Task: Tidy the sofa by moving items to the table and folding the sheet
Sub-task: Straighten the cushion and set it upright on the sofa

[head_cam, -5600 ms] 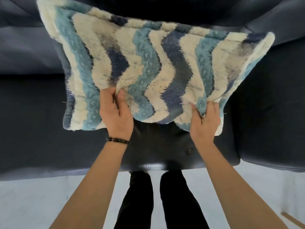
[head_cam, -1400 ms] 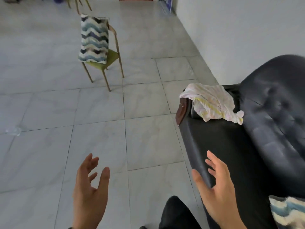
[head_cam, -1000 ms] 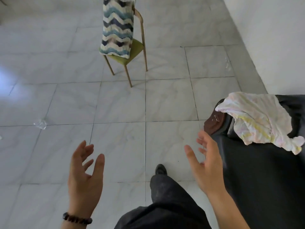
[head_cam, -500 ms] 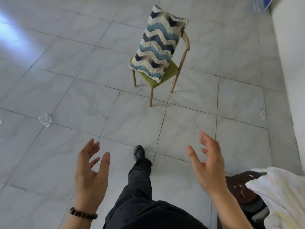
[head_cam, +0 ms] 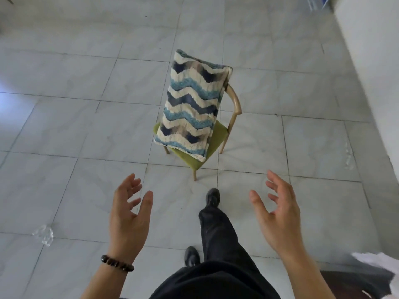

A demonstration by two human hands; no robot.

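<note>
The tiled floor [head_cam: 71,130] fills most of the view – pale grey marbled squares with dark grout lines. A white wall [head_cam: 375,52] runs along the right edge.

A wooden chair [head_cam: 234,104] with a green seat stands on the floor ahead of the person, in the centre of the view. A zigzag-patterned cushion [head_cam: 191,114] in cream, light blue and navy rests on the seat, upright and leaning back against the chair's backrest; its lower edge overhangs the front of the seat.

The person's legs, in black trousers [head_cam: 216,238], occupy the lower centre. One black shoe [head_cam: 212,196] is forward, near the chair's front leg; the other shoe is further back, partly hidden by the trousers.

The left hand [head_cam: 129,219] is raised at lower left, palm turned inward, fingers spread and slightly curled – fully open and empty. A dark beaded bracelet [head_cam: 117,263] circles the left wrist. The right hand [head_cam: 277,214] is raised at lower right in a mirrored pose, palm inward, fingers spread, open and empty. Both hands are well apart from the cushion and from each other.

At the lower right corner, a dark edge of the sofa [head_cam: 356,281] enters the view, with a corner of the pale sheet [head_cam: 380,263] lying on it. The rest of both is out of frame.

A small piece of crumpled clear plastic [head_cam: 44,234] lies on the floor at lower left.
</note>
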